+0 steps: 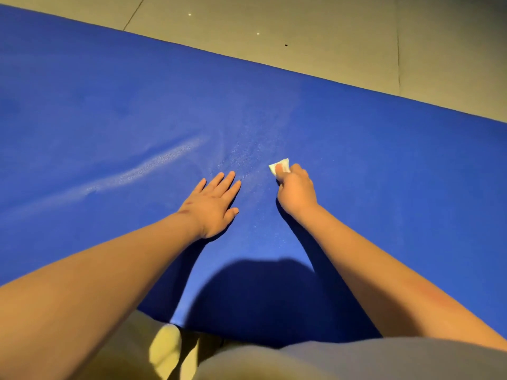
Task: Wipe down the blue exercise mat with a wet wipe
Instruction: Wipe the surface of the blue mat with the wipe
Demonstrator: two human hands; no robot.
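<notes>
Pinching wet wipe (279, 166) — right hand (296, 192); left hand (212, 202) flat on mat (384, 174).

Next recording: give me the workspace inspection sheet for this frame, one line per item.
Surface: blue mat lies flat, with a pale streak left of the hands.
Job's things: wet wipe, folded small, against the mat.
Clutter: nothing seen.
Grippers: left hand flat on the mat, fingers straight; right hand grips the wipe.
Cables: nothing seen.
Surroundings: grey tiled floor beyond the mat's far edge, with small specks on it.
</notes>
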